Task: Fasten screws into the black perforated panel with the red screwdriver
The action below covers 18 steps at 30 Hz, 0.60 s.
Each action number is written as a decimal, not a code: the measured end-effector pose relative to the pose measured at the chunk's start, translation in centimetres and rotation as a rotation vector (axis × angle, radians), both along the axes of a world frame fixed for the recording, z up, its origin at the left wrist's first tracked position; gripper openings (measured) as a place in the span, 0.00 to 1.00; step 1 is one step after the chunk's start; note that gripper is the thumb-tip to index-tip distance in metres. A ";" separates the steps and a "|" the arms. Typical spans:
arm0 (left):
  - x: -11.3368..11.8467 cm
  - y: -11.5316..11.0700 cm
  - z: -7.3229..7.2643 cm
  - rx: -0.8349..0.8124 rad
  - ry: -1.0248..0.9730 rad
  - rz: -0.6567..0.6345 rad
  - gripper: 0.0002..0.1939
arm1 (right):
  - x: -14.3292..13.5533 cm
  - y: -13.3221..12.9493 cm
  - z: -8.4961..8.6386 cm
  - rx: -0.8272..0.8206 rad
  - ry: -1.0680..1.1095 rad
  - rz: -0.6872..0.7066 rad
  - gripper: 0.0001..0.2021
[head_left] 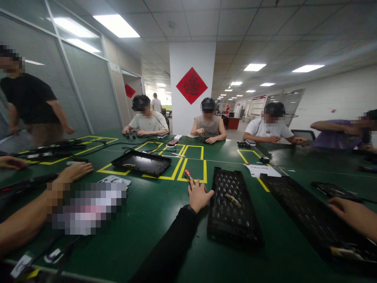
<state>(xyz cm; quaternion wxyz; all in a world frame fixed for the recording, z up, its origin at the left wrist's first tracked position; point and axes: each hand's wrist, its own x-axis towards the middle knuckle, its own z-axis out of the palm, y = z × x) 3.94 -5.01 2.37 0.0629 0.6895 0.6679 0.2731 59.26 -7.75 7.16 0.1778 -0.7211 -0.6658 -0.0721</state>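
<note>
At the frame's centre, the left hand, fingers loosely spread by the red tool, would best pinch it squarely, thumb clear of the black tray.

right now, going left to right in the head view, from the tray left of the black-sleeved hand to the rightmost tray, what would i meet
left tray → red-handled tool → left hand → middle tray → right tray
</note>
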 end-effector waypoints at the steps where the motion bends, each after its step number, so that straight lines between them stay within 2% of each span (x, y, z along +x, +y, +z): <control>1: 0.2 0.0 0.1 0.007 0.004 0.003 0.19 | -1.3 -0.3 0.5 -0.083 0.043 0.058 0.15; 6: -0.6 -0.3 0.2 0.020 0.013 -0.041 0.16 | -6.0 -1.5 2.0 -0.139 0.123 0.084 0.15; 13: -3.6 0.2 0.3 0.068 0.015 -0.172 0.13 | -9.2 -2.8 3.2 -0.195 0.173 -0.111 0.27; 18: -4.6 0.8 0.2 0.128 0.007 -0.261 0.14 | -14.9 -4.2 4.1 -0.112 0.161 -0.033 0.25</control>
